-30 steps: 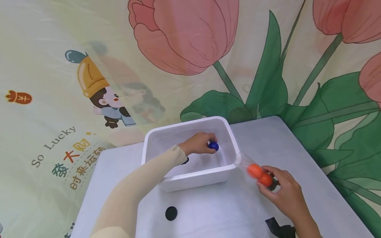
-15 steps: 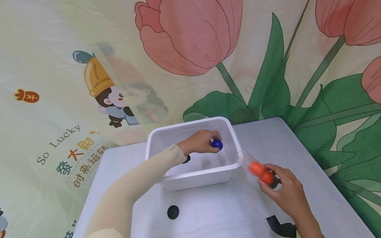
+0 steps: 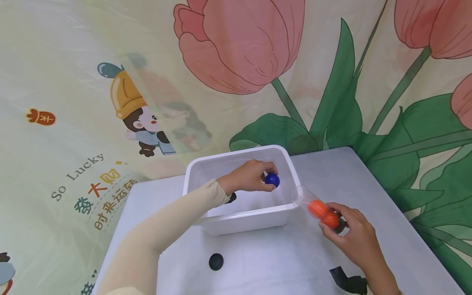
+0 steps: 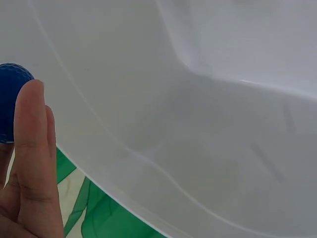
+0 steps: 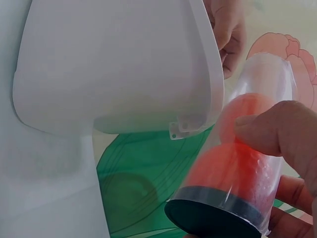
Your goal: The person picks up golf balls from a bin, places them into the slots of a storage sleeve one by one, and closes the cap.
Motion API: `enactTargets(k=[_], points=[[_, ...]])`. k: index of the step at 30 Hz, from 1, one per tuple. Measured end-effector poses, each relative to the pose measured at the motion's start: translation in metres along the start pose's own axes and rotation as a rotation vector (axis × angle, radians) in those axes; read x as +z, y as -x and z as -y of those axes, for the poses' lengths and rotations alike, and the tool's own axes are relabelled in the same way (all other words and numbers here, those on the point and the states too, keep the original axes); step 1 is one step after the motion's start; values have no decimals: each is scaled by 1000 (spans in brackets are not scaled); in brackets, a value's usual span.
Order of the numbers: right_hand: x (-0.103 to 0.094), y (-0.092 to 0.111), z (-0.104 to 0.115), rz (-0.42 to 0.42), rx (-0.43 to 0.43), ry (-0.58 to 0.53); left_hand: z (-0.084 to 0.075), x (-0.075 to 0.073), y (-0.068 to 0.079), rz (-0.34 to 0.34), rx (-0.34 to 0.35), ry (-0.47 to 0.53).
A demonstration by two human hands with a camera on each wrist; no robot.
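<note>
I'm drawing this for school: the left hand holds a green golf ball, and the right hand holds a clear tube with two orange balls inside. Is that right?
Not quite: the golf ball in the left hand is blue, not green, as the head view shows. The clear tube and orange balls are right.

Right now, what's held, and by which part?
Left hand: blue ball, by its sides. Right hand: clear tube of orange balls, near its black end.

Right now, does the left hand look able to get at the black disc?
Probably not directly: the left hand holds a blue ball, and the white bin's near wall stands between; the black disc lies uncovered.
</note>
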State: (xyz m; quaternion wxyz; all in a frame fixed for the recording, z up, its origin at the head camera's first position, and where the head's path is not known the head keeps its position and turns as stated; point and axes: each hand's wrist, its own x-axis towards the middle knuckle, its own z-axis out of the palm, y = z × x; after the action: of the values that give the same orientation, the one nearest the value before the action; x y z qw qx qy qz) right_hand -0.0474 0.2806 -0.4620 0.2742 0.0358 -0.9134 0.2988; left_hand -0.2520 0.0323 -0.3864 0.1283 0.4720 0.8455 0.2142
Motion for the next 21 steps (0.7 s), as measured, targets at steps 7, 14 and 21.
enactTargets(k=[7, 14, 21], points=[[1, -1, 2, -2, -13, -7, -11, -7, 4, -18, 35, 1], [2, -3, 4, -7, -26, -6, -26, -12, 10, -22, 60, 15], [3, -3, 6, -6, -26, -9, -38, -17, 15, -27, 90, 31]])
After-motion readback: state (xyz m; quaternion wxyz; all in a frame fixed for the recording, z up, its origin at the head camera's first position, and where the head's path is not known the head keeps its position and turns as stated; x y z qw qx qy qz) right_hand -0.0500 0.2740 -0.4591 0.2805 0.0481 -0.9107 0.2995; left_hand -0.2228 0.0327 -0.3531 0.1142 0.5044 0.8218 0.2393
